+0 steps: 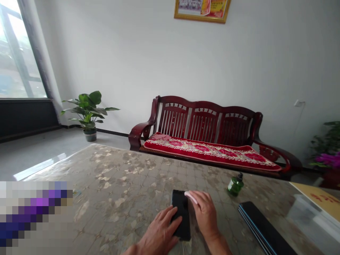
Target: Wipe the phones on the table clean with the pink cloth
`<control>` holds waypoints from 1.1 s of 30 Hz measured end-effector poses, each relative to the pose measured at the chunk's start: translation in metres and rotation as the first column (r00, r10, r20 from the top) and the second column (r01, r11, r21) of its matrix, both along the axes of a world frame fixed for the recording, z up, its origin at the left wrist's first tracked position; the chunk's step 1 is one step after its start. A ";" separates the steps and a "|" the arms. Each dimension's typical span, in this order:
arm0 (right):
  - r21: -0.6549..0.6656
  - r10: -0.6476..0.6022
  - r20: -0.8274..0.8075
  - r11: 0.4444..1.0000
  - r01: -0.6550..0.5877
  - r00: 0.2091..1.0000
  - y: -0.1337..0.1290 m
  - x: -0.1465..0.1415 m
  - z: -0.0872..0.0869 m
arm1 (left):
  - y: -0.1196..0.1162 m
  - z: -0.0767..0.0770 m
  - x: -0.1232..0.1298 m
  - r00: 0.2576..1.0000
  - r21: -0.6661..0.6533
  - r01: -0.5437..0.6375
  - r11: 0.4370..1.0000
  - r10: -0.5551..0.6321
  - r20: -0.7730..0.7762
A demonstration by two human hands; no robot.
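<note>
A black phone (183, 226) lies flat on the patterned tablecloth, its screen up, near the front middle of the table. My left hand (160, 232) rests over its left edge, fingers spread and touching the screen, holding nothing. At the phone's upper right corner, my right hand (205, 212) has its fingers closed on a small white cloth (191, 197). The cloth's edge shows beyond the fingertips; the rest of it is hidden in the hand.
A green bottle (235, 185) stands right of my right hand. Nearer the right edge are a stack of dark, flat devices (265, 228), a clear plastic box (310, 219) and a yellow printed sheet (318, 198). A wooden bench (204, 120) stands beyond the table (119, 184).
</note>
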State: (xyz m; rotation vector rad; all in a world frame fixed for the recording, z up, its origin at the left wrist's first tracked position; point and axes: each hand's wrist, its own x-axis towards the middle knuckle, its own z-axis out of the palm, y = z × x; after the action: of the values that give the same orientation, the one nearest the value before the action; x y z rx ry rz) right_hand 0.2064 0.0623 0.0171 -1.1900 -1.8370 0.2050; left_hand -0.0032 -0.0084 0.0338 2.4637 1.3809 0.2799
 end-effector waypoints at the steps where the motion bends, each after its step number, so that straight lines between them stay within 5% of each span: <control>1: 0.027 0.027 0.082 0.999 -0.030 0.996 -0.003 -0.003 0.000 | 0.001 -0.002 0.000 1.000 0.015 0.002 1.000 -0.002 0.001; 6: -0.001 0.137 0.315 0.990 -0.144 0.939 -0.014 -0.016 -0.001 | 0.005 -0.017 0.000 1.000 0.142 0.021 0.990 -0.022 0.009; 14: -0.064 0.066 0.483 0.997 -0.040 0.873 -0.023 -0.033 -0.009 | 0.018 -0.069 -0.006 0.999 0.426 0.046 0.904 -0.050 -0.002; 18: -0.158 0.148 0.579 0.985 -0.067 0.802 -0.023 -0.029 -0.009 | 0.026 -0.085 -0.008 0.996 0.553 0.050 0.831 -0.080 0.030; 22: -0.276 0.175 0.609 0.961 -0.001 0.773 -0.017 -0.032 0.003 | 0.029 -0.082 -0.009 0.993 0.645 0.115 0.756 -0.097 -0.064; 28: -0.296 0.118 0.613 0.951 0.089 0.781 -0.002 -0.054 0.029 | 0.027 -0.070 -0.008 0.990 0.647 0.138 0.750 -0.099 -0.096; 33: -0.325 0.173 0.609 0.945 0.044 0.774 -0.011 -0.043 0.021 | 0.028 -0.064 -0.009 0.986 0.659 0.165 0.734 -0.108 -0.126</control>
State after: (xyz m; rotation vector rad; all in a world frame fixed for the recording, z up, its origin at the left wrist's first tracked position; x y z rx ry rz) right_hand 0.1634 0.0517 0.0383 -1.5541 -2.5123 0.1570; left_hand -0.0122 0.0191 -0.0303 3.1698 1.2647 0.7740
